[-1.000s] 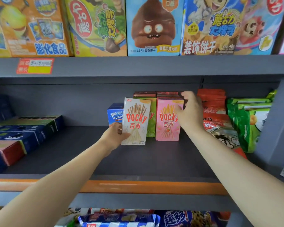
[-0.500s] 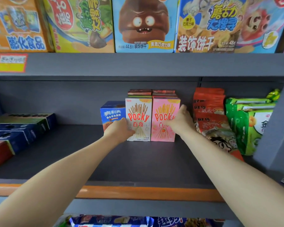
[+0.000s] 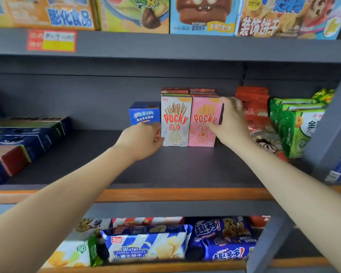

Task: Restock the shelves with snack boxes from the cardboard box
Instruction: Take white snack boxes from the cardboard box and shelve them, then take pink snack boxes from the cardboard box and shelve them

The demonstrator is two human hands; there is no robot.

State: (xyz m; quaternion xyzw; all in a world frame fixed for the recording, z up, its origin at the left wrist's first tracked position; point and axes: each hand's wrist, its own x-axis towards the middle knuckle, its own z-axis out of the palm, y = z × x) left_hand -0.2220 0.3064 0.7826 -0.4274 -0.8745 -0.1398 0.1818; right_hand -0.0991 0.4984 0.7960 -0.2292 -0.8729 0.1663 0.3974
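Note:
A white Pocky box [image 3: 175, 120] and a pink Pocky box [image 3: 202, 123] stand upright side by side on the dark middle shelf [image 3: 165, 166], with more Pocky boxes stacked behind them. My left hand [image 3: 144, 138] touches the lower left edge of the white box with curled fingers. My right hand [image 3: 231, 123] wraps the right side of the pink box, fingers over its top corner. A small blue snack box [image 3: 144, 114] stands just left of the white one. The cardboard box is out of view.
Red snack bags [image 3: 254, 107] and green bags [image 3: 297, 123] fill the shelf's right end. Flat dark blue boxes [image 3: 22, 138] lie at its left. Large colourful boxes [image 3: 203, 14] line the shelf above, biscuit packs [image 3: 146, 247] the one below. A grey upright [image 3: 331, 127] stands on the right.
The white Pocky box went from tilted in my left hand to standing flush beside the pink one. My right hand moved from the pink box's top to its right side.

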